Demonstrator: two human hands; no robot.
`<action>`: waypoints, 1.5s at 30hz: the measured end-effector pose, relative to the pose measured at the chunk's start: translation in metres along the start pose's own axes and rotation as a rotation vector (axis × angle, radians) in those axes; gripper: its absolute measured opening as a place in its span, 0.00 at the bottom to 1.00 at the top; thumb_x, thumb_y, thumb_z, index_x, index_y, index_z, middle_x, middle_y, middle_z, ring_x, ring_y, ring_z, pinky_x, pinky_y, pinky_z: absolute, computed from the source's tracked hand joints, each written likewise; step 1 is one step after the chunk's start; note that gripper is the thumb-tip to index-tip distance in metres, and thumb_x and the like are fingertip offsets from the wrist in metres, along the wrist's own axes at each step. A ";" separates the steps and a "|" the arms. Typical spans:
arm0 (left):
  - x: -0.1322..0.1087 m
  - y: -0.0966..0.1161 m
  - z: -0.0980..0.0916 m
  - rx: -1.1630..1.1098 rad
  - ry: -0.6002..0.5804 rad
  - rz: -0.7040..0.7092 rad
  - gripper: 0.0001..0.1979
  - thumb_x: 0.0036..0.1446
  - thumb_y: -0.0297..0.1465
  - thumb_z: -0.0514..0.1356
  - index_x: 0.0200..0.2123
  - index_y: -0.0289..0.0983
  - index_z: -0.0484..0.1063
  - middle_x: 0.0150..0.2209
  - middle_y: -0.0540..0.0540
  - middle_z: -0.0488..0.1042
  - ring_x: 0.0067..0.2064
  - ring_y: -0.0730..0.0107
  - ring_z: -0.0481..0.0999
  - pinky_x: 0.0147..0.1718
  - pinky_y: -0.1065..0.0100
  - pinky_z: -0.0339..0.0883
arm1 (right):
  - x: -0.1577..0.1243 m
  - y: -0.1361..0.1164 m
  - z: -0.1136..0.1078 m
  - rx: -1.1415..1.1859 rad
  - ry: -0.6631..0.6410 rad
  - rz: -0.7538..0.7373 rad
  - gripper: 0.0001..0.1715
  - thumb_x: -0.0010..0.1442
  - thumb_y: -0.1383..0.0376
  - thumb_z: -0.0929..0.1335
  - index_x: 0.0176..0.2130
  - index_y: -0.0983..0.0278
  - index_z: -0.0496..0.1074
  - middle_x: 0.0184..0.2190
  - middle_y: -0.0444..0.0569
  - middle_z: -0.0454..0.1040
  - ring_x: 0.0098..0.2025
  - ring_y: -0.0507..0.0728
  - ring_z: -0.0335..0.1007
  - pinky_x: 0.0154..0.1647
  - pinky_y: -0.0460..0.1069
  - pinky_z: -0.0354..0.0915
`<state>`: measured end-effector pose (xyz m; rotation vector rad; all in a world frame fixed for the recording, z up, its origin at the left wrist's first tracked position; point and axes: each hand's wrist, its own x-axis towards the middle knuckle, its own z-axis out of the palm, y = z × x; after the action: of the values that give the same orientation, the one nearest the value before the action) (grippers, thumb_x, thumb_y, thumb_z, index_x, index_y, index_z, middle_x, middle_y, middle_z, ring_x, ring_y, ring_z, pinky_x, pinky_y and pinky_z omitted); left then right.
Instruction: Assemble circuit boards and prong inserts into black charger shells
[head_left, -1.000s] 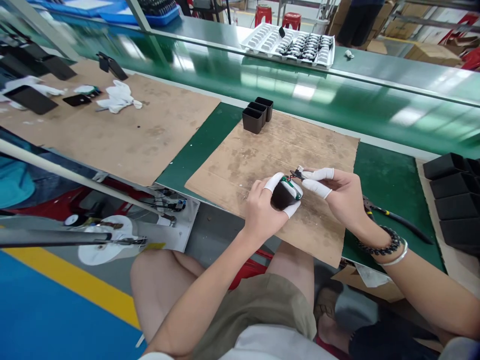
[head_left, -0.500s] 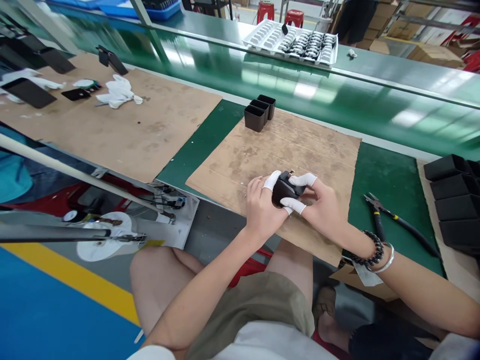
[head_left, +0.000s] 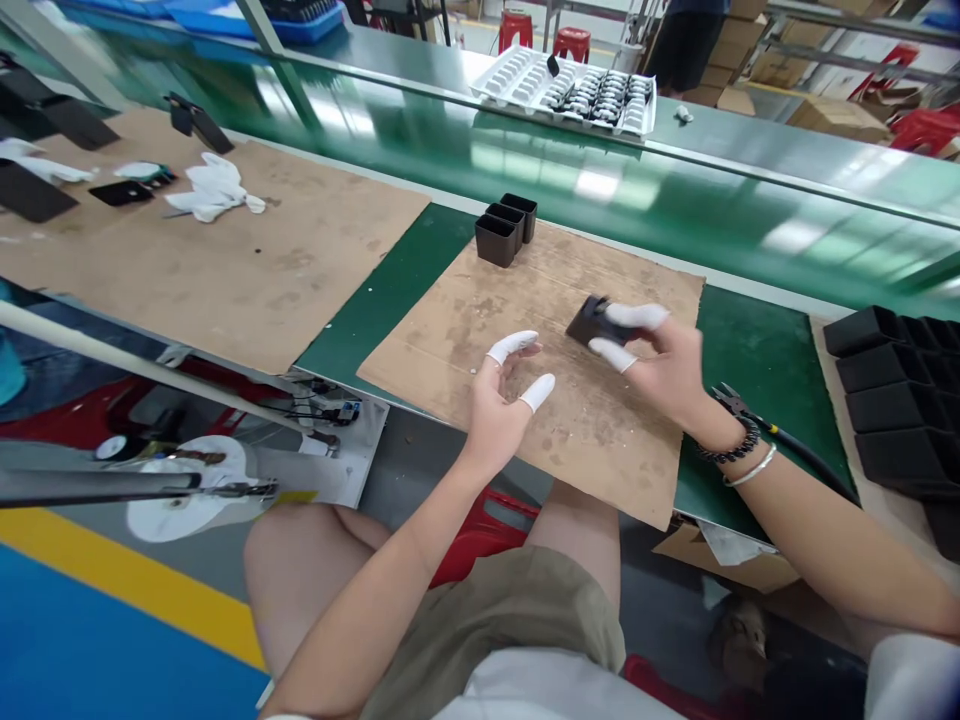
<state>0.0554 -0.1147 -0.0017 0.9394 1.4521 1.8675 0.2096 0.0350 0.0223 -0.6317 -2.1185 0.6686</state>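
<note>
My right hand [head_left: 660,355], with white finger cots on thumb and finger, grips a small black plastic box-shaped part [head_left: 592,320] above the cardboard sheet [head_left: 442,325]. The part is slightly blurred and tilted. To its left, my left hand [head_left: 506,395] is apart from it, fingers curved and spread, holding nothing; white cots cover its thumb and finger too. Several black open-topped cups [head_left: 496,240] stand in a short row at the back edge of the cardboard. Diagonal pliers [head_left: 739,402] lie partly behind my right wrist.
More black boxes [head_left: 892,400] are stacked at the right. Past the green conveyor [head_left: 420,150] sits a white tray [head_left: 491,85] of small dark parts. A second cardboard sheet [head_left: 300,240] at left bears white gloves [head_left: 214,188] and black pieces. A metal rod [head_left: 150,345] crosses at lower left.
Both hands were on the black part together. My left hand has let go and opened, while my right hand has carried the part a little away and to the right.
</note>
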 end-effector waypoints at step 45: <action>-0.002 0.005 0.002 0.209 -0.153 0.051 0.34 0.53 0.37 0.73 0.62 0.40 0.69 0.65 0.39 0.72 0.68 0.50 0.70 0.69 0.51 0.63 | -0.008 -0.033 0.009 0.807 -0.357 0.821 0.22 0.55 0.54 0.78 0.40 0.58 0.67 0.32 0.45 0.80 0.33 0.58 0.82 0.40 0.57 0.83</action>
<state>0.0582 -0.1163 0.0030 1.2013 1.5625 1.6621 0.2003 0.0036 0.0341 -0.9372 -1.5837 2.0699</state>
